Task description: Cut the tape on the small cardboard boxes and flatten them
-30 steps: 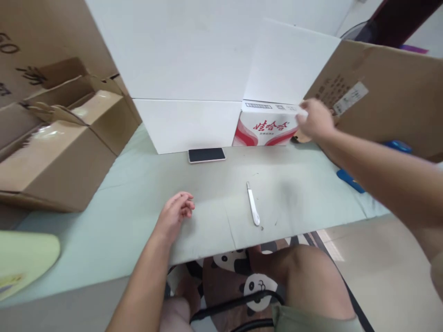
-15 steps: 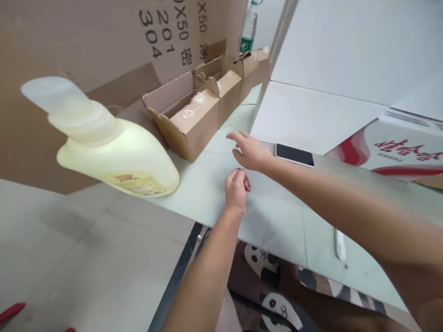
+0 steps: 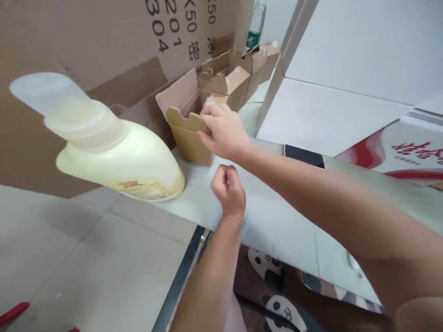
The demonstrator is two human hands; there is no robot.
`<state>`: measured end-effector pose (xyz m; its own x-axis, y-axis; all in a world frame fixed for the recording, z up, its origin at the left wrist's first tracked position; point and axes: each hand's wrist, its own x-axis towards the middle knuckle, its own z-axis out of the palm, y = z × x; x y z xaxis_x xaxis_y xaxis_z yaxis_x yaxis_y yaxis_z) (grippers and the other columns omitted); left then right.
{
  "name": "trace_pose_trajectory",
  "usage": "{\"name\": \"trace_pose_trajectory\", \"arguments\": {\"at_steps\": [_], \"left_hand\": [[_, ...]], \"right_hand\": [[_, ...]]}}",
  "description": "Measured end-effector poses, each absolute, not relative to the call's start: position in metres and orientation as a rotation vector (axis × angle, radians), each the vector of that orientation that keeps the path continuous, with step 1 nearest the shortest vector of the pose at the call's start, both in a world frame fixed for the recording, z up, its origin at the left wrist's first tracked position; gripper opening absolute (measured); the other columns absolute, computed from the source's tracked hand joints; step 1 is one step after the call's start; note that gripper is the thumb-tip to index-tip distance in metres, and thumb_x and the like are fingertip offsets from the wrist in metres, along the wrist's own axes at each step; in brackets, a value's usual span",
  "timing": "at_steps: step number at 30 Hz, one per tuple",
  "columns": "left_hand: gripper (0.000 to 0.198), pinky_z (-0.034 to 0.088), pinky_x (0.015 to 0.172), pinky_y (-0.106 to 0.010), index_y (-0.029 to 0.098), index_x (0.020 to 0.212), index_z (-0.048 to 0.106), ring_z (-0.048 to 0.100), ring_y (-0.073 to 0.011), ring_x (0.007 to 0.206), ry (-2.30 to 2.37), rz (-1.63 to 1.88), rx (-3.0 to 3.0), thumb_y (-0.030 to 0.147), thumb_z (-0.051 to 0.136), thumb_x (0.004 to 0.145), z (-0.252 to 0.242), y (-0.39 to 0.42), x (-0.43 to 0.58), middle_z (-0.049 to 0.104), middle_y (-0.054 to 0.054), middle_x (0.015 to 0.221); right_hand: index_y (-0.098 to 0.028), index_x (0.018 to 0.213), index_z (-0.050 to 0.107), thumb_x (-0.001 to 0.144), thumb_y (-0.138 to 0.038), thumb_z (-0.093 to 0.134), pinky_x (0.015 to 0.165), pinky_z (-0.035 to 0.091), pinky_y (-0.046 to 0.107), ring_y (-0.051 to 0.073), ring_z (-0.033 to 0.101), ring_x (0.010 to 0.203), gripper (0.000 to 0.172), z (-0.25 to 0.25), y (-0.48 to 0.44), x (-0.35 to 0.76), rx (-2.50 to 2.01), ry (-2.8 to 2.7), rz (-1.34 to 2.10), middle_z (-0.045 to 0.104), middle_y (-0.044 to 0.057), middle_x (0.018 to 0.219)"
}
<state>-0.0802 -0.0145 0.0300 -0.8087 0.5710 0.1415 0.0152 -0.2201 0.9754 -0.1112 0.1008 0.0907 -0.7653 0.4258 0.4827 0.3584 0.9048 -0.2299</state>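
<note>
My right hand (image 3: 224,131) is at the near end of a narrow open cardboard box (image 3: 192,145), its fingers bent over the box's corner and the thumb against the notched end flap. The fingertips are partly hidden behind the flap. Below it, my left hand (image 3: 229,188) is closed in a fist above the pale table (image 3: 270,198); whatever it may hold is hidden. Left of the box, a large pale-yellow bottle (image 3: 138,157) with a translucent cap leans in view near the table's edge.
Behind stand a big printed carton (image 3: 114,41), more small cardboard boxes (image 3: 258,64) and a green-labelled water bottle (image 3: 255,27). A phone (image 3: 304,156) lies beyond my right forearm. A white-and-red box (image 3: 411,150) is at the right. Panda-patterned cloth (image 3: 284,309) shows below.
My right hand has moved left onto the box, and its end flap now stands more upright. My left fist has turned and shifted slightly left. The view has shifted a little.
</note>
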Motion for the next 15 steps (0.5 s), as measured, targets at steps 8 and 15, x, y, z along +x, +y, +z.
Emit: {"name": "trace_pose_trajectory", "arguments": {"at_steps": [8,15], "left_hand": [[0.028,0.043,0.078,-0.037,0.024,0.066,0.040,0.050,-0.0199,0.074,1.661,2.610,1.075,0.033,0.049,0.091,0.066,-0.051,-0.094,0.040,0.000,0.068],[0.031,0.041,0.100,-0.039,0.023,0.096,0.063,0.056,-0.0257,0.119,1.328,2.037,1.009,0.046,0.043,0.090,0.046,-0.010,-0.085,0.067,-0.006,0.112]], "right_hand": [[-0.023,0.090,0.071,0.090,-0.027,0.059,0.067,0.049,0.035,0.021,0.059,0.073,0.012,0.087,0.031,0.089,-0.760,-2.281,0.213,0.062,0.005,0.076],[-0.030,0.098,0.070,0.091,-0.022,0.057,0.044,0.047,0.027,0.019,0.066,0.052,0.017,0.074,-0.090,0.253,-0.934,-2.226,0.584,0.072,0.003,0.067]]}}
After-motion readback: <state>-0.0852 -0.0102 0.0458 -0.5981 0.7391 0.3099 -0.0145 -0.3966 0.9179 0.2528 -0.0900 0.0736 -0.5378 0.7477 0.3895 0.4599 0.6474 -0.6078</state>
